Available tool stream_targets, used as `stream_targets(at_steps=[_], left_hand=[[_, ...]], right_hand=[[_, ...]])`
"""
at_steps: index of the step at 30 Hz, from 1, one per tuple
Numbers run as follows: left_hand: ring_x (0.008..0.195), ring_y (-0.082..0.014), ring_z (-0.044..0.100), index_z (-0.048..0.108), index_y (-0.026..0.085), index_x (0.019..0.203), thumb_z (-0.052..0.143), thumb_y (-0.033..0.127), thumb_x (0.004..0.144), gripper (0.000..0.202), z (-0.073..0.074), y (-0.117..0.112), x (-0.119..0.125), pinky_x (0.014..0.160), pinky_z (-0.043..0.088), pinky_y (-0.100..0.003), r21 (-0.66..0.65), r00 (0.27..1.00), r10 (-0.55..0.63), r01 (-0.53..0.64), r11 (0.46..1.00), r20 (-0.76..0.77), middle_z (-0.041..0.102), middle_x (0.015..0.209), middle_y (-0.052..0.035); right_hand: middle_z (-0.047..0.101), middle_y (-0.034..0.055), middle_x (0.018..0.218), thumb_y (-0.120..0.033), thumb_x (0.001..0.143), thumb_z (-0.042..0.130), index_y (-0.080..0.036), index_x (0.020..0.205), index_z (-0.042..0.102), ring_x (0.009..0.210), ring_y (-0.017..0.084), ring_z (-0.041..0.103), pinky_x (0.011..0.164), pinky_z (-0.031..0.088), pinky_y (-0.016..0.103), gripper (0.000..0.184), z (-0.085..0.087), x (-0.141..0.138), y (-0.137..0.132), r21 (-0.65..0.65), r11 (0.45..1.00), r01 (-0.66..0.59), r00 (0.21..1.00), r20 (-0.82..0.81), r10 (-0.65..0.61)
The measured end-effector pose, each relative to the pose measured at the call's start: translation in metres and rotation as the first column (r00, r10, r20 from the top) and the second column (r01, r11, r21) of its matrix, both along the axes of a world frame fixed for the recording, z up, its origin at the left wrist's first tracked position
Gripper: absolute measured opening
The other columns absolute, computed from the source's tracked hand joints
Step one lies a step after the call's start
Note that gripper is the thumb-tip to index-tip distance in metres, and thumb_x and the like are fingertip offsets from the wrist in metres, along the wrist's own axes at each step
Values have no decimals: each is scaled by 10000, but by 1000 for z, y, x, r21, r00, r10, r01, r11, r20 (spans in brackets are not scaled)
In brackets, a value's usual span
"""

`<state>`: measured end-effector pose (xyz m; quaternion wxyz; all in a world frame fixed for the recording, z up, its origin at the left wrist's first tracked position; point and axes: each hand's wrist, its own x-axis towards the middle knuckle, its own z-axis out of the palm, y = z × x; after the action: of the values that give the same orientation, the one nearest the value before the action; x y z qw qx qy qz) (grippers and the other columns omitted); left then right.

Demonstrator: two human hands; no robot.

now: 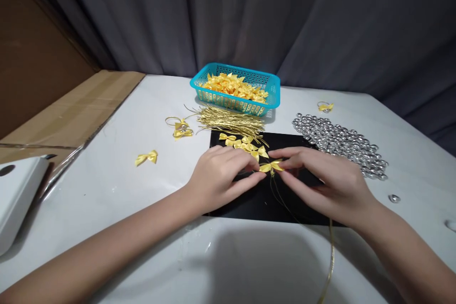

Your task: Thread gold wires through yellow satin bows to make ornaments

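A yellow ribbon bow is pinched between both hands over the black mat. My left hand grips the bow's left loop with thumb and fingertips. The right loop is between the thumb and fingers of my right hand. Thin gold cord trails from beneath the bow, passes under my right hand and runs toward the table's front. Several loose bows lie on the mat just beyond my fingers. Behind them is a bundle of gold cords.
A blue basket of yellow bows stands at the back. Silver beads spread at right, with one bead apart. Bows with cord loops and a single bow lie at left. A white box-like object sits far left.
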<state>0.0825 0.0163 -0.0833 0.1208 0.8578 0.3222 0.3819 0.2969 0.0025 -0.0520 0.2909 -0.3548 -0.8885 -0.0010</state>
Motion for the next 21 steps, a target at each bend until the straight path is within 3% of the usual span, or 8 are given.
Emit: stream_targets(at_steps=[3,5,9,12,14,16,18,21], left_hand=[[607,-113,586,604,185,797,566,299,897,157,3,-3,-2,597,410,-257,-40,999,-7,9,999,38,684,710,12],[575,-105,559,617,184,868,560,309,893,140,5,-5,0,564,422,-238,-191,994,31,-10,981,107,671,713,9],[487,-83,465,650,200,938,577,295,870,138,6,-6,6,469,379,-217,-483,979,72,30,875,190,644,688,26],[488,-80,445,660,193,843,584,271,863,111,5,-6,7,450,365,-210,-552,965,62,93,829,256,633,687,20],[522,-82,473,650,190,849,579,250,870,95,6,-7,6,471,380,-208,-535,960,66,94,839,271,627,696,21],[557,-83,497,639,190,859,570,233,882,85,6,-7,3,505,395,-209,-476,964,69,64,877,257,624,707,25],[569,-81,505,630,191,858,559,226,895,88,6,-7,1,525,402,-209,-406,968,72,33,913,240,626,718,28],[609,-86,539,621,193,878,540,211,911,89,5,-6,-3,563,425,-211,-277,981,49,5,961,187,663,788,15]], right_hand=[[716,33,864,-109,847,555,-201,839,537,711,120,693,579,532,209,94,1,-1,-4,46,999,-25,1000,15,24],[717,41,841,-108,844,569,-199,846,544,744,136,702,632,554,214,94,1,-3,-6,116,993,-26,999,26,23],[721,53,861,-116,823,602,-214,845,565,746,168,707,640,568,243,107,-1,-6,-9,209,978,-13,1000,14,11],[723,54,876,-112,805,616,-231,863,577,729,175,704,585,561,248,138,-6,-8,-13,229,973,-13,1000,5,12],[721,53,887,-101,804,617,-229,867,577,740,170,703,613,571,251,148,-9,-10,-16,201,979,20,999,-37,-13],[714,48,911,-111,804,622,-224,861,572,788,161,699,686,582,251,136,-10,-14,-19,69,997,38,987,-161,-27],[706,39,938,-153,814,623,-225,891,582,836,149,695,735,586,239,113,-9,-19,-19,-175,984,16,935,-346,-77],[718,23,887,-246,820,638,-227,928,644,801,129,699,704,588,202,110,-5,-27,-13,-528,847,-63,820,-511,-258]])
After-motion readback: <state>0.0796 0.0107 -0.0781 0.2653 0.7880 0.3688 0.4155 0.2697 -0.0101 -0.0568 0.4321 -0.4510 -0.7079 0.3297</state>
